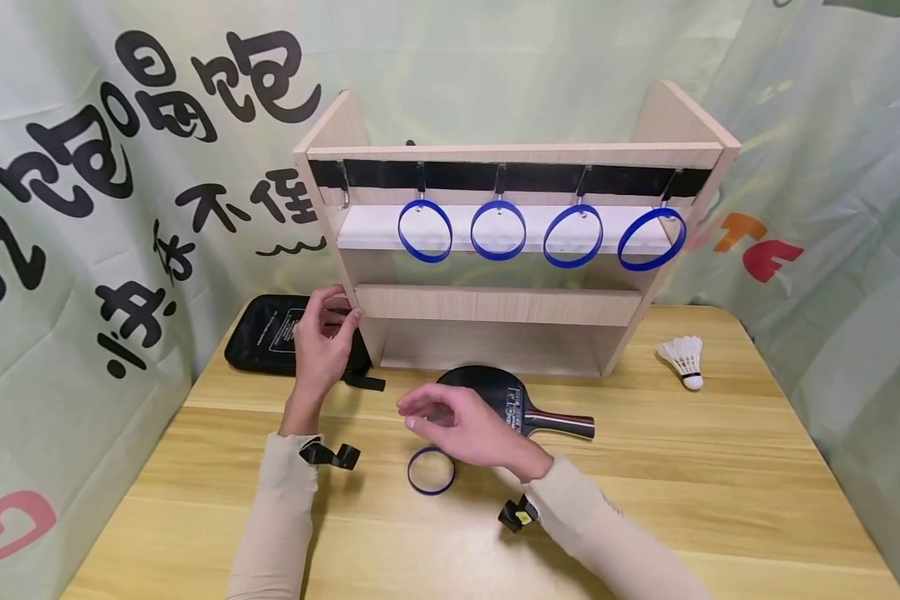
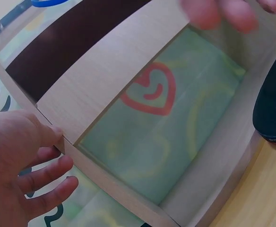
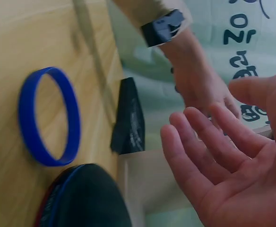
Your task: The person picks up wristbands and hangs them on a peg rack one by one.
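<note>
My left hand (image 1: 322, 340) is at the left side of a light wooden shelf rack (image 1: 498, 305). Its thumb touches the front edge of the side panel; the other fingers are loosely bent along the outside. Above the table hovers my right hand (image 1: 471, 423), relaxed and holding nothing, partly covering a black table tennis paddle (image 1: 487, 383). A blue ring (image 1: 432, 490) lies on the table just below that hand, and the right wrist view shows the same blue ring (image 3: 28, 118) lying flat. Several blue rings, one being this ring (image 1: 425, 256), hang from hooks on the rack.
At the rack's far left, one hook (image 1: 345, 192) carries no ring. A black zip case (image 1: 266, 333) lies behind my left hand. To the right of the rack rests a shuttlecock (image 1: 682, 360). Printed curtains (image 1: 67, 250) surround the wooden table (image 1: 720, 467).
</note>
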Available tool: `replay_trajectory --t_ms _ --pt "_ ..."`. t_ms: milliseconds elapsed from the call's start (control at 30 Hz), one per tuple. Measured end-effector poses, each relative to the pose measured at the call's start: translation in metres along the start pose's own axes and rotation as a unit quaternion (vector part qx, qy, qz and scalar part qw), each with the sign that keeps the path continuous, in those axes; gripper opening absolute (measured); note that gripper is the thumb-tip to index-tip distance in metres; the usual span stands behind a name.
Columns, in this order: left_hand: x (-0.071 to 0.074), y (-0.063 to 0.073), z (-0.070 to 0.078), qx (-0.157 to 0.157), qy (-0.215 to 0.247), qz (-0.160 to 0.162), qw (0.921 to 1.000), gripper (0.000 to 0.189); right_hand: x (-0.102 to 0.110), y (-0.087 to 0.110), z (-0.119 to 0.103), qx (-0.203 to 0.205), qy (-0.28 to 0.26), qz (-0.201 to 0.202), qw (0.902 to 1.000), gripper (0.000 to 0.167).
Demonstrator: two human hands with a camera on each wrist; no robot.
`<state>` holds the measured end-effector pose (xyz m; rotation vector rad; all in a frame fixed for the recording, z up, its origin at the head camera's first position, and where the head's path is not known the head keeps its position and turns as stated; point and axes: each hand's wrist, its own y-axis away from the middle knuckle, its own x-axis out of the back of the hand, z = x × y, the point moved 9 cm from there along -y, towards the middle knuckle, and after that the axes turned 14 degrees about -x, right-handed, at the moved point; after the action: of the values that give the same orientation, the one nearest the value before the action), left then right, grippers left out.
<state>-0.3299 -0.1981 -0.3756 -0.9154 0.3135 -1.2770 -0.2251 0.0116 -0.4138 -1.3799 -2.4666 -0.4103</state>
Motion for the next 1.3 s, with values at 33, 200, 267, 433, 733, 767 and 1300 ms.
replay_trajectory --t_ms 33,200,267,433,733,767,1300 --pt "0.0 0.0 0.0 0.0 0.001 0.0 1.0 0.037 -0.002 0.001 0.002 0.002 0.006 -0.005 1.0 0.027" --pt "0.0 0.0 0.001 0.0 -0.002 -0.002 1.0 0.038 -0.009 0.007 0.01 0.031 0.089 0.004 0.9955 0.027" --pt "0.0 -0.001 0.001 0.001 -0.001 -0.003 1.0 0.038 -0.013 0.011 0.011 0.052 0.152 0.022 0.9868 0.027" --pt "0.0 -0.001 0.002 0.003 0.0 -0.005 1.0 0.038 -0.026 0.016 0.013 0.08 0.287 0.051 0.9533 0.027" --pt "0.0 0.0 0.001 0.004 -0.004 -0.008 0.9999 0.039 -0.042 0.015 0.02 0.075 0.373 0.066 0.9222 0.023" --pt "0.0 0.0 0.001 0.005 -0.004 -0.008 0.9999 0.039 -0.043 0.015 0.021 0.075 0.383 0.07 0.9182 0.023" --pt "0.0 0.0 0.0 -0.002 -0.007 -0.006 1.0 0.038 -0.045 0.009 0.028 0.066 0.482 0.136 0.8631 0.01"
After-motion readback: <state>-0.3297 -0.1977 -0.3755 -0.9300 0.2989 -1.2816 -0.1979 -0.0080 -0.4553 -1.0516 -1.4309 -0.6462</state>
